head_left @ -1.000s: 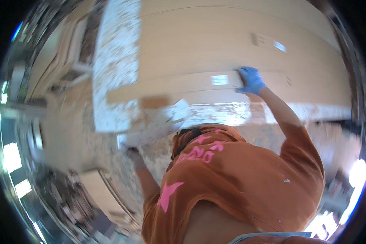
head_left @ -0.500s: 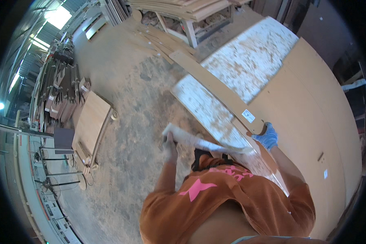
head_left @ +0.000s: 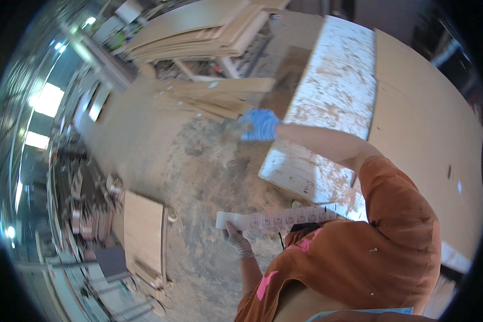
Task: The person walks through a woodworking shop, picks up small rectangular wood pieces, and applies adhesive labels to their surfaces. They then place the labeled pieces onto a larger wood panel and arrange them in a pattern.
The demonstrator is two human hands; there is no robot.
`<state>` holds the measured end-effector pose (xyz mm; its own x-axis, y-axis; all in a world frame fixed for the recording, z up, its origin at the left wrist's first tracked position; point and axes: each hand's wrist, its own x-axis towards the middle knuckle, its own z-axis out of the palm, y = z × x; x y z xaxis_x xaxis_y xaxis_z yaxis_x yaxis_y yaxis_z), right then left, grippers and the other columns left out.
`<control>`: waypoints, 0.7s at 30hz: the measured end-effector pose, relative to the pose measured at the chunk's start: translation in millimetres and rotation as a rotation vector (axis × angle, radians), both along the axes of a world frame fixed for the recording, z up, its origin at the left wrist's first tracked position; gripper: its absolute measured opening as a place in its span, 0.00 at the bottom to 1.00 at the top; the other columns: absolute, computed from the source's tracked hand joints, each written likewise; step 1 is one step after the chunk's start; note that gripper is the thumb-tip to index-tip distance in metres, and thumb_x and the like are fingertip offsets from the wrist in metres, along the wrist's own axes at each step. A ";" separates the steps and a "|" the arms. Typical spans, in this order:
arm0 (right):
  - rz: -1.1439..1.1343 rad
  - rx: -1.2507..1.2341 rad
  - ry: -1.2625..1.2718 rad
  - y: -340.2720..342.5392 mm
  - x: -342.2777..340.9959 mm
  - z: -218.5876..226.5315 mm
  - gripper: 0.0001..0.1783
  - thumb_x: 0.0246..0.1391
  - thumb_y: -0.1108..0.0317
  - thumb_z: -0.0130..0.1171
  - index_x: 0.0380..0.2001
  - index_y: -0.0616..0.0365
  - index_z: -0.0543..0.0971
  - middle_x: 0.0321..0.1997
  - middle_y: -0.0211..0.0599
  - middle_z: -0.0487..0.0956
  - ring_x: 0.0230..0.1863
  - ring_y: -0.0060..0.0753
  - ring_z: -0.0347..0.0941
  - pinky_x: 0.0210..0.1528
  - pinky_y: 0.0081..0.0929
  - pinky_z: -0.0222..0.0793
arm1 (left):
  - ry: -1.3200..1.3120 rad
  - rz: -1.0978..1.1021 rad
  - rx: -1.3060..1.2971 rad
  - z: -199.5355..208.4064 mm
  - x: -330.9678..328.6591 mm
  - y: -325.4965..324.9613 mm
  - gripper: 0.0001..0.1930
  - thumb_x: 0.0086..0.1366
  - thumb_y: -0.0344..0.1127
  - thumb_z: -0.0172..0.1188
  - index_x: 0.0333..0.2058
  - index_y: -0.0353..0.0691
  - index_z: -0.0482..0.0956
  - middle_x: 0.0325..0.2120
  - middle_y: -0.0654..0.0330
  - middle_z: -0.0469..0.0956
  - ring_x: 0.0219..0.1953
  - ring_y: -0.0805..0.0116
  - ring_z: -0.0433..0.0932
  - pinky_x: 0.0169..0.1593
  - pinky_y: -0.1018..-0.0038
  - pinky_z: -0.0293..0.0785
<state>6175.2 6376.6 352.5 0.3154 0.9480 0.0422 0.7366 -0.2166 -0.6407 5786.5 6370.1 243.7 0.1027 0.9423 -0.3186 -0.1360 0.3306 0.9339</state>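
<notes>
My left hand (head_left: 238, 241), in a pale glove with the fingertips showing, pinches the end of a long white strip of printed labels (head_left: 284, 219). This strip stretches to the right in front of my body. My right arm reaches forward across the white worktable (head_left: 332, 91). The blue-gloved right hand (head_left: 259, 125) is past the table's left edge, fingers apart and somewhat blurred, with nothing seen in it. Just beyond that hand, a long brown board strip (head_left: 236, 85) lies on a pile of similar strips (head_left: 198, 102).
Sawdust covers much of the white table. A large brown panel (head_left: 418, 123) lies along its right side. Stacked boards (head_left: 209, 37) rest on a stand ahead. A low wooden platform (head_left: 144, 228) stands on the dusty floor at the left, near stacked panels (head_left: 93, 214).
My right hand has swung forward and left from the table. The labelled board strip it touched has left the table, and one lies on the pile. My left hand still holds the label strip.
</notes>
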 end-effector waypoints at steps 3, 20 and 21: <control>-0.034 -0.127 -0.197 -80.6 -18.5 -26.5 0.38 0.47 0.37 0.52 0.57 0.45 0.66 0.63 0.48 0.60 0.64 0.48 0.55 0.63 0.41 0.50 | 0.012 -0.127 0.032 3.2 40.5 6.8 0.21 0.62 0.47 0.54 0.48 0.39 0.69 0.40 0.60 0.72 0.41 0.68 0.70 0.44 0.70 0.68; -1.916 -0.619 -0.033 -792.8 26.1 -70.0 0.33 0.46 0.45 0.54 0.57 0.41 0.66 0.61 0.34 0.65 0.62 0.43 0.59 0.59 0.44 0.56 | -0.122 -1.127 0.276 24.2 271.8 -211.7 0.32 0.61 0.53 0.53 0.55 0.34 0.61 0.49 0.51 0.66 0.48 0.58 0.67 0.48 0.63 0.67; -1.910 -0.634 -0.067 -818.7 35.6 -72.0 0.34 0.46 0.45 0.55 0.57 0.41 0.66 0.60 0.33 0.65 0.61 0.43 0.59 0.59 0.45 0.56 | -0.004 -1.158 0.418 19.0 272.4 -227.0 0.32 0.61 0.53 0.52 0.56 0.34 0.61 0.49 0.51 0.66 0.49 0.57 0.67 0.48 0.63 0.67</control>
<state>6210.8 5557.9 280.5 0.7527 -0.6567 -0.0468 -0.6546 -0.7388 -0.1604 6058.9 6143.1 262.7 0.9460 0.3239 -0.0122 0.0354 -0.0660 0.9972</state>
